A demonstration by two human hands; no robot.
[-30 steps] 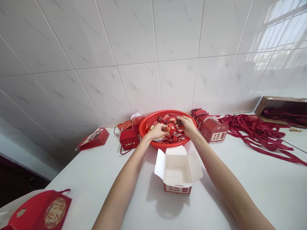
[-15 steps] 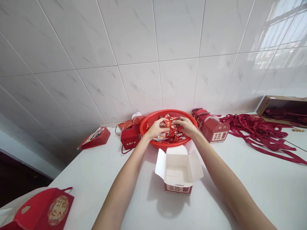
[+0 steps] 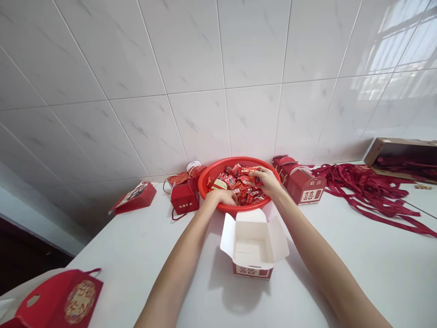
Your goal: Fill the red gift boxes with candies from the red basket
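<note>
A red plastic basket (image 3: 206, 172) holds a heap of small wrapped candies (image 3: 244, 187), mostly red. My left hand (image 3: 223, 197) is down inside its near left part, fingers curled among the candies and fingertips hidden. On the right side of the heap my right hand (image 3: 268, 181) has its thumb and fingers closed around a red-wrapped candy (image 3: 250, 171). Between my forearms stands an open gift box (image 3: 253, 272), red and white outside, its white flaps spread and no candy visible inside.
Closed red gift boxes stand left (image 3: 185, 197) and right (image 3: 306, 187) of the basket. Another red box (image 3: 134, 198) lies farther left, and a larger one (image 3: 64, 298) at the near left. Dark red ribbons (image 3: 362, 189) and a cardboard box (image 3: 378, 148) are on the right. A tiled wall (image 3: 194, 123) rises behind.
My hands were together over the candies, with a red-wrapped candy between them. Now the left hand has dropped lower and nearer into the heap; the right has shifted slightly right.
</note>
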